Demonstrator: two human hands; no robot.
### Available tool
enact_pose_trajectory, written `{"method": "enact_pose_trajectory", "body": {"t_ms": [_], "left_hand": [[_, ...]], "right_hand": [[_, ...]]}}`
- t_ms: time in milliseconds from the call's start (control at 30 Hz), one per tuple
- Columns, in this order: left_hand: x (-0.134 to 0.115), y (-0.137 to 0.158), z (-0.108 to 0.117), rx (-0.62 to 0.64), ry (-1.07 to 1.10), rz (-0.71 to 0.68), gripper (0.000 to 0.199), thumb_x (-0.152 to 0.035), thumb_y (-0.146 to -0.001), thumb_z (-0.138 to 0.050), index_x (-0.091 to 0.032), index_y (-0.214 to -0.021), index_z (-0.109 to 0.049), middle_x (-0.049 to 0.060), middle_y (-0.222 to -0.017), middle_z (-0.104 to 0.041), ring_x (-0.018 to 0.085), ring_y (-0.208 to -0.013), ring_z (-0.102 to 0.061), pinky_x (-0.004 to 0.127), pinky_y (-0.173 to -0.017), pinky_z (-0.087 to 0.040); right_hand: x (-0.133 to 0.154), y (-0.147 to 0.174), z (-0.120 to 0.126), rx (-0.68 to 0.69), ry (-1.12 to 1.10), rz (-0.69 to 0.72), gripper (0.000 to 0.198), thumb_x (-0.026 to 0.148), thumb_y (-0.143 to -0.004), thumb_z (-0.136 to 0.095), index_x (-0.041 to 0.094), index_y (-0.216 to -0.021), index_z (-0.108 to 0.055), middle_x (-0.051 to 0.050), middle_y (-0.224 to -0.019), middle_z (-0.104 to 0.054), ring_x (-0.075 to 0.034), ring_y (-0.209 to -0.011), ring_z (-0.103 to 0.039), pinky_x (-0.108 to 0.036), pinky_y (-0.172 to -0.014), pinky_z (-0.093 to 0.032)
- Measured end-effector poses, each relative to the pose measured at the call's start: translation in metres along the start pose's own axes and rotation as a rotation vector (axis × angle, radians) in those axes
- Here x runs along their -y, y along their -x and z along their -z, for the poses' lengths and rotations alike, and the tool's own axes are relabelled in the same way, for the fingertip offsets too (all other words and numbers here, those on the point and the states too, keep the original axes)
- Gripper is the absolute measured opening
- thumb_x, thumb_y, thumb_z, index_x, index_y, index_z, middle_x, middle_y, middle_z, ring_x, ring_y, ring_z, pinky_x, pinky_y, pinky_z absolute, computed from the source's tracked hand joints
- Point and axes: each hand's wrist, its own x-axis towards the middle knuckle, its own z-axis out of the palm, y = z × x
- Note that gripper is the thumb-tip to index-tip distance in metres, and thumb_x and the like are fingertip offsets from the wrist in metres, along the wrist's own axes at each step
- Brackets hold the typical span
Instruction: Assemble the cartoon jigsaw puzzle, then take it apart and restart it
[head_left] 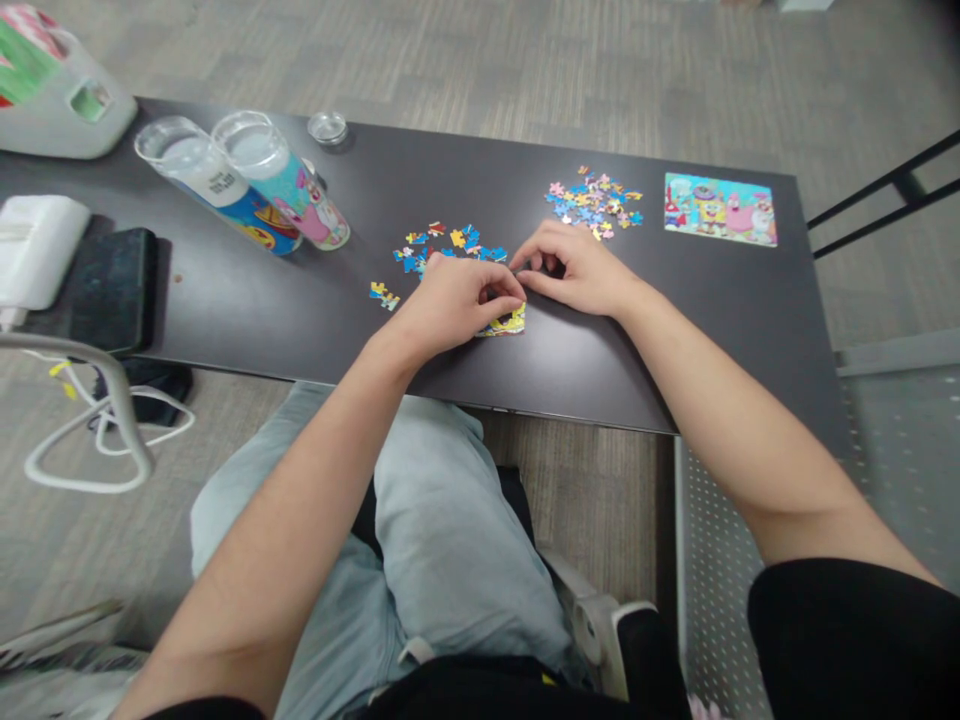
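Note:
My left hand (459, 300) is closed, thumb and forefinger together at the upper edge of a small joined patch of yellow jigsaw puzzle (511, 322), which it partly covers. Just to the right, the thumb and forefinger of my right hand (577, 268) meet in a pinch close to the left fingertips; what lies between them is too small to make out. Behind my left hand are loose blue and yellow jigsaw pieces (469, 238), some hidden by it. A pair of pieces (384, 295) sits apart to the left. Beyond my right hand spreads a second pile of pieces (592, 200).
At the table's (375, 330) right lies a cartoon picture card (720, 210). Two clear tubes with cartoon prints (217, 185) (281, 180) stand left, near a clear lid (327, 127). Farther left are a white bin (90, 110), a white adapter (41, 250) and a black box (112, 290).

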Motion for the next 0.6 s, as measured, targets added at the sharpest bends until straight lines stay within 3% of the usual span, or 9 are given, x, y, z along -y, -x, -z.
{"method": "enact_pose_trajectory", "body": {"t_ms": [167, 367, 500, 600], "left_hand": [[-0.002, -0.001, 0.001, 0.001, -0.014, -0.017, 0.013, -0.034, -0.110, -0.087, -0.029, -0.103, -0.096, 0.003, -0.100, -0.093, 0.030, -0.094, -0.080, 0.046, -0.092, -0.051], [-0.005, 0.002, -0.004, -0.055, -0.070, -0.036, 0.005, -0.026, -0.107, -0.089, -0.029, -0.104, -0.093, 0.002, -0.104, -0.090, 0.031, -0.102, -0.078, 0.053, -0.114, -0.050], [-0.014, 0.018, -0.007, -0.169, -0.144, -0.060, 0.002, -0.028, -0.110, -0.089, -0.027, -0.109, -0.091, 0.005, -0.125, -0.090, 0.031, -0.114, -0.079, 0.058, -0.126, -0.047], [-0.005, 0.039, -0.002, -0.346, -0.212, -0.015, 0.008, -0.027, -0.114, -0.082, -0.028, -0.116, -0.089, 0.006, -0.129, -0.087, 0.032, -0.118, -0.077, 0.060, -0.130, -0.047]], "right_hand": [[0.001, 0.001, 0.000, -0.001, 0.009, -0.007, 0.021, 0.050, -0.114, -0.081, 0.034, -0.123, -0.092, -0.009, -0.110, -0.079, -0.035, -0.101, -0.073, -0.055, -0.101, -0.062], [-0.002, 0.001, 0.000, -0.008, 0.001, 0.010, 0.021, 0.048, -0.113, -0.083, 0.032, -0.123, -0.092, -0.009, -0.110, -0.079, -0.035, -0.099, -0.072, -0.055, -0.101, -0.061], [-0.007, 0.001, -0.002, -0.022, -0.014, 0.036, 0.023, 0.050, -0.113, -0.084, 0.031, -0.124, -0.090, -0.008, -0.107, -0.078, -0.033, -0.097, -0.070, -0.054, -0.101, -0.060], [-0.011, 0.002, -0.005, -0.046, -0.042, 0.068, 0.022, 0.048, -0.113, -0.085, 0.030, -0.125, -0.090, -0.006, -0.104, -0.075, -0.032, -0.094, -0.069, -0.053, -0.100, -0.059]]}}
